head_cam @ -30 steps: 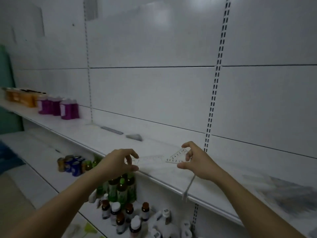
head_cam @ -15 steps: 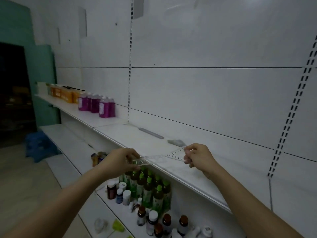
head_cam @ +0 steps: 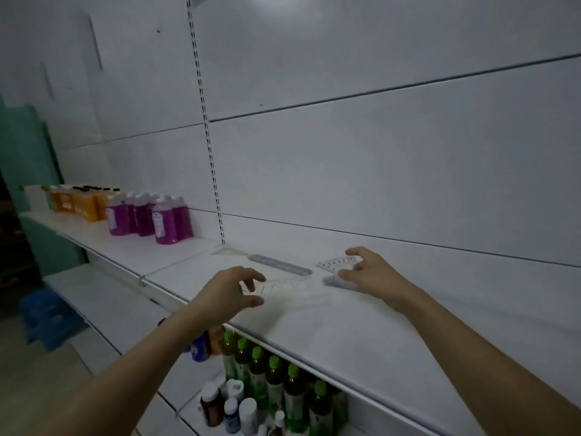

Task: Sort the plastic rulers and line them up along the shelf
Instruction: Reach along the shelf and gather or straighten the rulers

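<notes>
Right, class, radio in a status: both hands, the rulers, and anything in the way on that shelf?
Left hand pinching clear ruler, low over shelf. Right hand holding numbered set square. Grey ruler lies just behind; placement spot looks free.

Dim light. White panel wall [head_cam: 377,158] fills most of the frame, slotted upright [head_cam: 206,121] left of centre. Teal wall [head_cam: 25,158] far left. Blue stool [head_cam: 47,316] on the floor, lower left.

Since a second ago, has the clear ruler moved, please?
Yes. The clear ruler, earlier held above the shelf's front edge, now lies on the shelf, nearer the grey ruler, left hand at its end.
</notes>
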The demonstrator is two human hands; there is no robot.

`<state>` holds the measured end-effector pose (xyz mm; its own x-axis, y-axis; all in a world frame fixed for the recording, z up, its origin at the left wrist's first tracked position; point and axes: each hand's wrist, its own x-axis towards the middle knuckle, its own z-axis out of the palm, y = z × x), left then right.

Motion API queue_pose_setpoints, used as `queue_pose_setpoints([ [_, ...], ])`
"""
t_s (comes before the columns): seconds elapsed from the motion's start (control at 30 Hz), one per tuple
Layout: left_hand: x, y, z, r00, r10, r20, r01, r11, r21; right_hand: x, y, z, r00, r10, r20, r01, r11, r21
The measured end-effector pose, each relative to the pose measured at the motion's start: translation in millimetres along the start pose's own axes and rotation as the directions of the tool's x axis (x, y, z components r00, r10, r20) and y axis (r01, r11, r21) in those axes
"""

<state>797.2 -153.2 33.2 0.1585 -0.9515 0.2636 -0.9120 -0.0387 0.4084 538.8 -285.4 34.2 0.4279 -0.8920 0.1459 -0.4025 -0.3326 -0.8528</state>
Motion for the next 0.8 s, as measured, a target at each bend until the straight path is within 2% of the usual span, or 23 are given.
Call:
queue_pose_setpoints([
  [0.1,30,-11,8,0.999,0.035,0.002,-0.035,0.998,-0.057,16,1,0,1.000,0.014,-0.012,-0.015,0.998,-0.060],
  [0.23,67,-26,21,0.996,0.089,0.022,-0.087,0.991,-0.106,36,7,-3,0.999,-0.004,-0.052,-0.008,0.972,-0.234],
  [0.5,151,-69,44,0.973,0.225,0.053,-0.209,0.953,-0.219,69,30,-4,0.970,0.142,-0.198,-0.195,0.940,-0.280],
  [0.8,216,-108,56,0.893,0.425,0.150,-0.388,0.895,-0.220,81,30,24,0.948,0.251,-0.195,-0.316,0.811,-0.492],
])
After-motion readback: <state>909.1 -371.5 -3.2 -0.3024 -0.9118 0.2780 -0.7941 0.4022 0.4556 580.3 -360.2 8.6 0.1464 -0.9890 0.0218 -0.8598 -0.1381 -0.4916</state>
